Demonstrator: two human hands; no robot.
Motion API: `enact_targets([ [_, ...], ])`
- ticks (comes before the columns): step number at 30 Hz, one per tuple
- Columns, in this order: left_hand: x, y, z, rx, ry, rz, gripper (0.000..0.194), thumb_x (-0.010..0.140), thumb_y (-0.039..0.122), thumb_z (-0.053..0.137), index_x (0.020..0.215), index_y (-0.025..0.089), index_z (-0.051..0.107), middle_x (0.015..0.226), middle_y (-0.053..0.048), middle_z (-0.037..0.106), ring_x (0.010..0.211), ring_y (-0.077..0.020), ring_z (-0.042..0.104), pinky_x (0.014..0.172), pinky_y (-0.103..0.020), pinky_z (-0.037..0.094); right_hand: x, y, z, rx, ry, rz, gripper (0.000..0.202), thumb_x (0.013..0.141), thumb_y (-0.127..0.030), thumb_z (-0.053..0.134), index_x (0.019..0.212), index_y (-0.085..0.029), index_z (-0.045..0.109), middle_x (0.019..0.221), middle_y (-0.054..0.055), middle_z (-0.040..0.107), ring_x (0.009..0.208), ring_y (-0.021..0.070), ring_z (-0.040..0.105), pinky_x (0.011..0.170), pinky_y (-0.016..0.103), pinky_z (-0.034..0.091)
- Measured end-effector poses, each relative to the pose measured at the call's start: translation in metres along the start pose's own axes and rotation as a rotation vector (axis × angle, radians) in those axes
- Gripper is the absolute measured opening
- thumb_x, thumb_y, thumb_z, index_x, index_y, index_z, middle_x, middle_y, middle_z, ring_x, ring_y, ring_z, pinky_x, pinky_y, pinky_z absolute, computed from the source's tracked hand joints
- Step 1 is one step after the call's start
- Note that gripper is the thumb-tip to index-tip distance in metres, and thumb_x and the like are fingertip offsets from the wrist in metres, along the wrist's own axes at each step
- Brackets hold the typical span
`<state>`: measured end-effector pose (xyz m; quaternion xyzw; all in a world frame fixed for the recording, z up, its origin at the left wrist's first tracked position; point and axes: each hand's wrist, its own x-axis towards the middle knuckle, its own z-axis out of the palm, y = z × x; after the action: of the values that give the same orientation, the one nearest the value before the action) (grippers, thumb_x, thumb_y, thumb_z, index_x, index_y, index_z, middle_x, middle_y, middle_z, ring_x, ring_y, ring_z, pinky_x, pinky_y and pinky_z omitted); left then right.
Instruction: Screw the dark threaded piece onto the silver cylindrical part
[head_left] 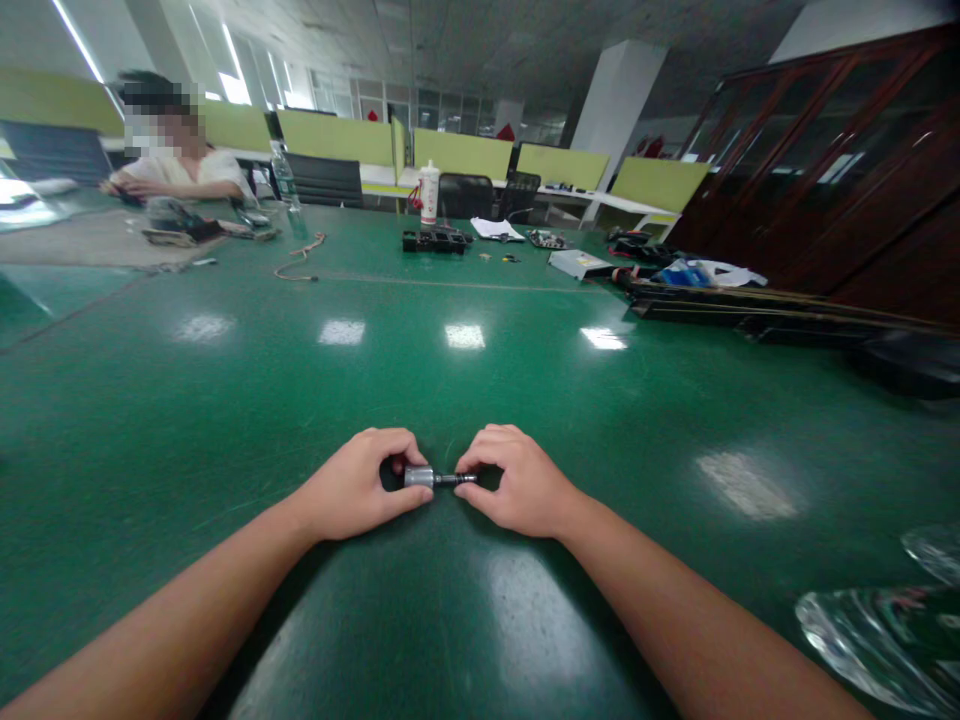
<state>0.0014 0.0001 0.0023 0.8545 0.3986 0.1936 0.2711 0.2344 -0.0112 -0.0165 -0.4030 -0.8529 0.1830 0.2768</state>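
A small metal cylinder [418, 477] with a thin dark shaft [446, 480] lies level just above or on the green tabletop [450, 390], near the middle. My left hand [364, 485] pinches the silver cylinder between thumb and fingers. From the other side, my right hand [517, 480] pinches the free end of the shaft, its thumb and fingertips closed round the tip. The two parts are in line, and whether they are one piece cannot be told.
Plastic packaging [885, 640] lies at the near right. Long dark bars [697, 305] and a silver box [581, 264] sit far right. A black device [435, 241], a white bottle [429, 193] and a cord [300, 262] stand farther back. A person [176, 165] sits at far left.
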Motion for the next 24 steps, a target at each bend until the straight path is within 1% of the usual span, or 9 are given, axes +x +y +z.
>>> enact_targets([
  [7,-0.001,-0.003,0.001,-0.032,0.041,-0.016,0.015,0.079,0.028,0.069,0.086,0.018,0.061,0.084,-0.001,0.063,0.078,-0.0175,0.058,0.071,-0.028,0.043,0.0,0.004,0.0,-0.022,0.029,0.045,0.005,0.075,-0.021,0.073,0.079,-0.02,0.07,0.077,0.001,0.068,0.077,0.0163,0.059,0.076,0.032,0.041],
  [9,0.0,-0.003,0.002,-0.029,0.056,-0.03,0.015,0.079,0.028,0.068,0.087,0.018,0.061,0.084,-0.001,0.064,0.078,-0.0179,0.058,0.072,-0.029,0.043,0.0,0.006,0.0,-0.05,0.042,0.088,0.005,0.074,-0.021,0.073,0.078,-0.02,0.071,0.076,0.001,0.067,0.076,0.0163,0.059,0.075,0.031,0.041],
  [13,0.001,-0.005,0.003,-0.008,0.099,-0.069,0.014,0.079,0.029,0.067,0.086,0.018,0.061,0.083,-0.001,0.064,0.077,-0.0186,0.058,0.07,-0.029,0.043,0.001,0.011,-0.002,-0.109,0.079,0.22,0.003,0.073,-0.021,0.072,0.076,-0.02,0.071,0.071,0.0,0.064,0.07,0.0152,0.057,0.066,0.029,0.039],
  [15,0.001,-0.005,0.003,-0.001,0.107,-0.078,0.014,0.079,0.029,0.067,0.086,0.018,0.061,0.083,-0.001,0.064,0.077,-0.0187,0.058,0.07,-0.03,0.044,0.002,0.013,-0.003,-0.108,0.088,0.257,0.002,0.073,-0.021,0.072,0.075,-0.02,0.071,0.069,0.0,0.064,0.067,0.0145,0.056,0.063,0.028,0.039],
  [17,0.001,-0.006,0.003,-0.002,0.108,-0.077,0.015,0.08,0.03,0.067,0.086,0.018,0.061,0.083,-0.001,0.063,0.077,-0.0186,0.058,0.07,-0.03,0.044,0.003,0.013,-0.003,-0.095,0.087,0.25,0.002,0.072,-0.02,0.072,0.075,-0.02,0.071,0.069,0.0,0.064,0.067,0.0143,0.056,0.064,0.027,0.039],
  [24,0.001,-0.007,0.003,-0.015,0.11,-0.073,0.015,0.08,0.03,0.068,0.087,0.018,0.061,0.083,-0.001,0.064,0.076,-0.0183,0.058,0.07,-0.029,0.044,0.002,0.012,-0.002,-0.062,0.082,0.144,0.006,0.074,-0.02,0.074,0.08,-0.02,0.073,0.074,0.0,0.067,0.072,0.0145,0.059,0.07,0.029,0.041],
])
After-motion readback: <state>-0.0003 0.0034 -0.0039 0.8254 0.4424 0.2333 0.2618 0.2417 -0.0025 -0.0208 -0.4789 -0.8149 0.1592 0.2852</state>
